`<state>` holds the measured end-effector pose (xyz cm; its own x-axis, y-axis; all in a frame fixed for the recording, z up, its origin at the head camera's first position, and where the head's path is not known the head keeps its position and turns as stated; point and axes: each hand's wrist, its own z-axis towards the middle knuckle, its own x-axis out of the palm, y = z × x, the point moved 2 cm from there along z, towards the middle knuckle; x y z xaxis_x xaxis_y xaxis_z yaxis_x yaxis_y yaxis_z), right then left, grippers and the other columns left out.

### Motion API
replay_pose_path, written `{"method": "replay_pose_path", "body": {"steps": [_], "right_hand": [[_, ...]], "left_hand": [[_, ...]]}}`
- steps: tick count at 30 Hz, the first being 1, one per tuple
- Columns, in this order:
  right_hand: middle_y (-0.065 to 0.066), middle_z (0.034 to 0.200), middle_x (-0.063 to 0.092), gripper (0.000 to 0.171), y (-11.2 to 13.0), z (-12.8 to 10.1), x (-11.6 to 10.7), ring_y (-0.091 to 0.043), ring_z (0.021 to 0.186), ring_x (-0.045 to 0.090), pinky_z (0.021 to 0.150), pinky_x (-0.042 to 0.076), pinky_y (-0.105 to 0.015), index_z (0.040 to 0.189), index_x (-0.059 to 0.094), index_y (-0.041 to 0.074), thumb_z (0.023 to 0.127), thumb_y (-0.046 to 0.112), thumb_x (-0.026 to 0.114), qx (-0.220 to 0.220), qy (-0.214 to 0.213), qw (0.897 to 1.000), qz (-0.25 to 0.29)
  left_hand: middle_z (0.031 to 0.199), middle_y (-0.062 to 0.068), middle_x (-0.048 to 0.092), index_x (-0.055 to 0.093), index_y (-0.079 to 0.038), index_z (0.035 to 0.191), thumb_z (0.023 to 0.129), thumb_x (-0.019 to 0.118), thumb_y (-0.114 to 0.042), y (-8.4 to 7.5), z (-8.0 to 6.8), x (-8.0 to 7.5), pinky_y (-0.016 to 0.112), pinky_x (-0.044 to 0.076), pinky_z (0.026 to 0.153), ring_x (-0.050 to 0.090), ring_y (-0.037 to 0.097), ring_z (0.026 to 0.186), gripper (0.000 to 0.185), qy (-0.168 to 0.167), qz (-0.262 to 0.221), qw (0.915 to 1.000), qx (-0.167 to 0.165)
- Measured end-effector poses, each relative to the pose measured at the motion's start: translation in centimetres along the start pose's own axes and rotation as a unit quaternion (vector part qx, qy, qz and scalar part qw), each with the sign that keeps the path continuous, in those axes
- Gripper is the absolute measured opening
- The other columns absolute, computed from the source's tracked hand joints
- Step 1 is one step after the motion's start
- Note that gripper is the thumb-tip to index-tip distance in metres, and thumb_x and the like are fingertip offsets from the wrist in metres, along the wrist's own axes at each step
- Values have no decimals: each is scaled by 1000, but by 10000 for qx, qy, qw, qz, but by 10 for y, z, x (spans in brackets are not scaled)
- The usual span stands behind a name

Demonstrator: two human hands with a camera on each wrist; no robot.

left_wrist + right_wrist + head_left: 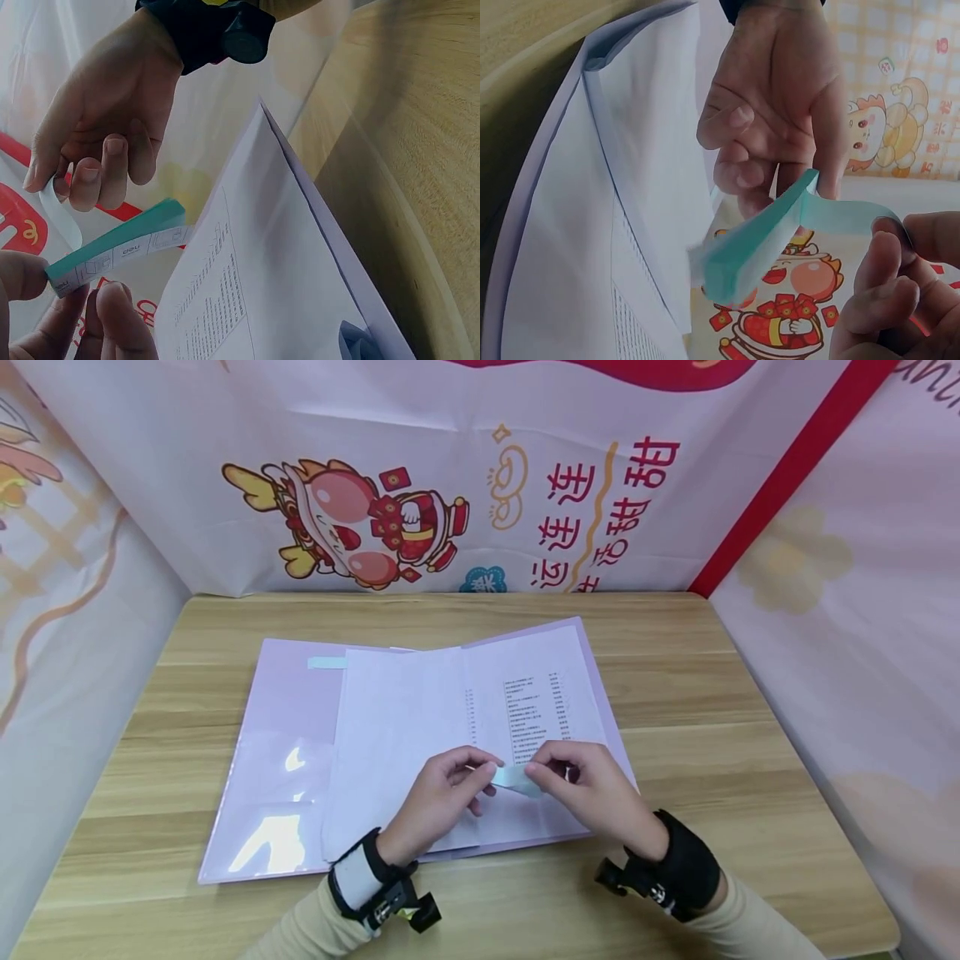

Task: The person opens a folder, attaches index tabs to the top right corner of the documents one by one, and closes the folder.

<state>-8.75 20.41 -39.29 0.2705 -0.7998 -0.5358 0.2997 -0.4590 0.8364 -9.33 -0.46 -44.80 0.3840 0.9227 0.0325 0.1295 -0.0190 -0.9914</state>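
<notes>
Both hands met over the near middle of the open folder, and I had them on one small thing: a pale teal pad of sticky labels. My left hand pinched the pad's left end between thumb and fingertips, fingers curled in tight on it. My right hand had thumb and forefinger nipped on the top strip at the pad's right end, the other fingers loosely bent beside it. From the right wrist view that top strip curved away from the block, joined only at one end, so I judged the peel as begun but not finished. The pad hovered just above the white sheets, near the bottom of the printed list, not resting on the paper as far as I could tell.

One teal strip already lay stuck on the folder's far left part, beside the top edge of the sheets, so I counted one label as placed. This second one was not yet free of the pad, and where it belonged I couldn't read from here. The folder lay flat and open on the wooden table, printed banners standing behind.
</notes>
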Motion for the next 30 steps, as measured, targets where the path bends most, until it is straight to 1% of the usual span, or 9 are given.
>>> {"method": "replay_pose_path", "body": {"steps": [6, 10, 12, 14, 16, 19, 21, 24, 30], "right_hand": [[7, 73, 57, 14, 2, 1, 1, -12, 62, 48, 55, 37, -24, 84, 73, 12, 98, 12, 69, 65, 81, 9999, 81], [7, 72, 57, 15, 3, 1, 1, -12, 62, 48, 55, 38, -24, 84, 72, 12, 98, 12, 68, 107, 74, 9999, 85], [7, 72, 58, 15, 3, 1, 1, -12, 62, 48, 55, 38, -24, 84, 72, 12, 98, 12, 68, 83, 62, 9999, 127], [6, 72, 58, 15, 2, 2, 2, -12, 61, 48, 54, 38, -24, 85, 73, 12, 98, 12, 68, 40, 67, 9998, 201], [7, 72, 59, 15, 2, 2, 3, -12, 61, 48, 54, 38, -24, 85, 73, 11, 98, 12, 68, -19, 76, 9996, 253], [7, 72, 58, 15, 3, 2, 4, -11, 61, 47, 54, 38, -24, 84, 72, 11, 99, 11, 67, -62, 96, 9994, 318], [7, 71, 58, 15, 4, 3, 5, -11, 61, 47, 54, 38, -24, 84, 72, 12, 99, 12, 67, -61, 107, 9993, 346], [7, 71, 58, 15, 6, 3, 6, -11, 61, 47, 55, 38, -24, 85, 72, 12, 99, 11, 67, -39, 149, 9989, 432], [7, 72, 59, 13, 7, 3, 6, -12, 62, 48, 55, 37, -23, 87, 73, 11, 99, 11, 67, 6, 167, 9989, 448]], "left_hand": [[109, 11, 69, 69, -3, 114, 108, 53, -28, 1, 1, 1, 32, 59, 69, 67, 24, 93, 31, -29, 132, 9999, 15], [114, 13, 66, 68, -3, 119, 107, 50, -13, 4, 2, 2, 32, 59, 69, 68, 27, 96, 24, 19, 170, 9998, 43], [119, 14, 65, 66, -3, 123, 101, 52, -2, 7, 2, 2, 32, 59, 70, 68, 28, 98, 26, 165, 294, 9994, 97], [123, 13, 64, 63, -3, 128, 95, 57, 4, 10, 2, 4, 31, 59, 71, 69, 28, 100, 34, 362, 523, 9978, 205], [124, 11, 65, 63, -5, 130, 92, 64, 3, 12, 3, 5, 30, 58, 74, 69, 26, 102, 39, 546, 748, 9952, 328], [118, 8, 68, 65, -8, 129, 92, 73, -6, 13, 3, 7, 29, 58, 77, 70, 22, 102, 38, 631, 976, 9920, 495], [114, 5, 69, 67, -8, 125, 92, 76, -10, 13, 4, 9, 29, 58, 78, 70, 20, 101, 34, 616, 1002, 9914, 569], [109, 5, 71, 69, -7, 117, 91, 76, -9, 13, 5, 10, 29, 58, 75, 69, 19, 98, 28, 544, 996, 9916, 615], [106, 6, 71, 69, -4, 112, 89, 78, -8, 14, 6, 13, 28, 59, 70, 69, 17, 92, 25, 385, 823, 9945, 514]]}}
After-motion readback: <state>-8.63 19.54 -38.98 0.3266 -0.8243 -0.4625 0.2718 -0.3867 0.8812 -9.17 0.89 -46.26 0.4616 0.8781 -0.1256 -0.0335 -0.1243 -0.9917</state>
